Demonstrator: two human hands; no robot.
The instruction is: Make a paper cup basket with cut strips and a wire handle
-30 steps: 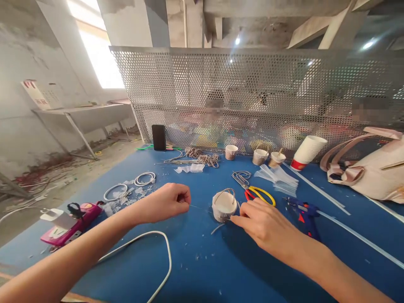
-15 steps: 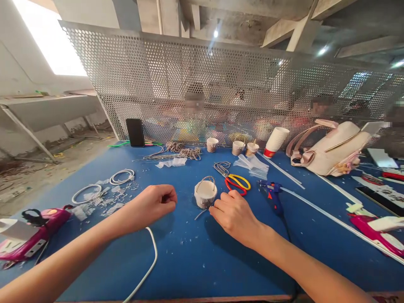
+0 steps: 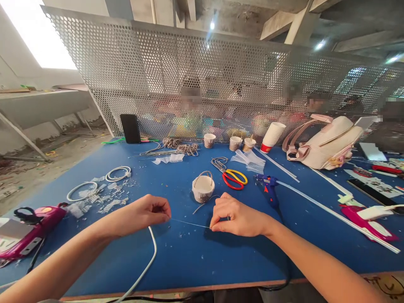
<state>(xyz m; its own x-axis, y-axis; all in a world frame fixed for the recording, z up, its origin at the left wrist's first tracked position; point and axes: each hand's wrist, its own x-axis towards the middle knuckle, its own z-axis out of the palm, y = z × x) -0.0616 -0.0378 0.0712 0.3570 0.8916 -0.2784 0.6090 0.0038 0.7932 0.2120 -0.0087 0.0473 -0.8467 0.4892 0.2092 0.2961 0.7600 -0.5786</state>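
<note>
A thin, pale strand (image 3: 190, 223) runs between my two hands, low over the blue table. My left hand (image 3: 154, 211) pinches its left end with the fingers curled. At the other end, the thumb and fingertips of my right hand (image 3: 227, 215) are pressed together on it. Just beyond the hands stands a small white paper cup (image 3: 203, 189) with a thin cord handle arched over its rim. A short piece of grey cord (image 3: 200, 207) lies in front of the cup, partly hidden behind my right hand.
Red-and-yellow-handled scissors (image 3: 234, 179) and a blue glue gun (image 3: 267, 187) lie right of the cup. Behind are cord bundles (image 3: 186, 148), stacked cups (image 3: 274, 135) and a pale backpack (image 3: 331, 145). White cable (image 3: 150, 256) and a pink power strip (image 3: 38, 229) are at left. A perforated metal screen (image 3: 132, 75) closes the back.
My right hand has come down and toward me, away from the cup, its fingertips now turned to the left. The strand between both hands has become visible. The camera view has shifted slightly.
</note>
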